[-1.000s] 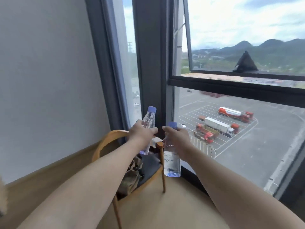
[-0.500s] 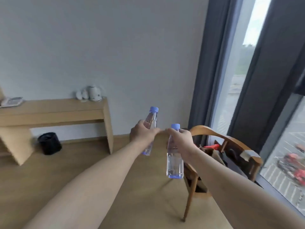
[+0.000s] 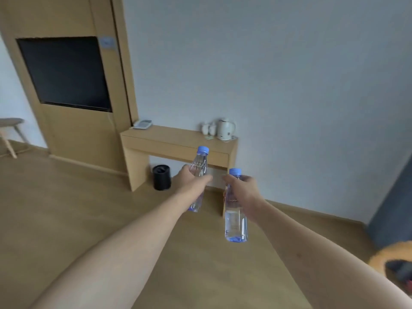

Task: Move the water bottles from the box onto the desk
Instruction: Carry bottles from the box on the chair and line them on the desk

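I hold two clear water bottles with blue caps out in front of me. My left hand (image 3: 189, 181) grips the left bottle (image 3: 200, 163) round its middle, tilted slightly. My right hand (image 3: 244, 190) grips the right bottle (image 3: 235, 221) near its neck, and it hangs upright. The wooden desk (image 3: 176, 141) stands ahead against the white wall, some way beyond both hands. The box is out of view.
On the desk are a white kettle (image 3: 225, 129) with cups at the right end and a telephone (image 3: 142, 124) at the left. A black bin (image 3: 161, 177) sits under the desk. A wall television (image 3: 64, 72) and a stool (image 3: 10, 134) are at the left; a chair edge (image 3: 392, 262) shows at the lower right.
The view has swung left from the window and chair to face the desk, which now lies straight ahead. Both hands keep their grip on the bottles.
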The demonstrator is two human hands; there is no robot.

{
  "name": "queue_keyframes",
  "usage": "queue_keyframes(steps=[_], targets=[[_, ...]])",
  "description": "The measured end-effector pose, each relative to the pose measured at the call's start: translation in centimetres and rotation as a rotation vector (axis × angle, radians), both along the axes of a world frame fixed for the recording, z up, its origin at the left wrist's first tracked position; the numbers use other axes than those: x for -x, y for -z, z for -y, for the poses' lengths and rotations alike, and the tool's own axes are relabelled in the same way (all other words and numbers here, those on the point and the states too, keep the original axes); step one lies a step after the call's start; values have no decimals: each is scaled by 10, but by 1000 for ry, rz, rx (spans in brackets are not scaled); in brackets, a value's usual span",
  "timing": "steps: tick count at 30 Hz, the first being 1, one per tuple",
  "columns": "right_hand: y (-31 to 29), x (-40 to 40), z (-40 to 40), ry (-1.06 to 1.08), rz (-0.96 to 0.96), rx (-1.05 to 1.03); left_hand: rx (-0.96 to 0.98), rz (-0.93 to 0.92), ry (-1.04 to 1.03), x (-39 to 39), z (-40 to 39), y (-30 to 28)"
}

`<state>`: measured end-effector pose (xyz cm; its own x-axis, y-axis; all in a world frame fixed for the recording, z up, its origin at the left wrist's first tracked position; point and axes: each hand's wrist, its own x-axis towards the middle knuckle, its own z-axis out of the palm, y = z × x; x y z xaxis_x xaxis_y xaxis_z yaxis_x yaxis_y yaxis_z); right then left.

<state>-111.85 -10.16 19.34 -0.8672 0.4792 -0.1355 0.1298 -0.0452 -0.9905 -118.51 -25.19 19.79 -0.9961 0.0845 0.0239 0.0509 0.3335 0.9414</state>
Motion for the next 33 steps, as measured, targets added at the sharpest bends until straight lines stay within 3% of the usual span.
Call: queue_keyframes(steps=[15,33], targets=[[-7,272,-40,-189,28,45,64,35,-190,234,-26,-13],[3,615,-108,-91,51,10,33,64,-62,602,-112,12]])
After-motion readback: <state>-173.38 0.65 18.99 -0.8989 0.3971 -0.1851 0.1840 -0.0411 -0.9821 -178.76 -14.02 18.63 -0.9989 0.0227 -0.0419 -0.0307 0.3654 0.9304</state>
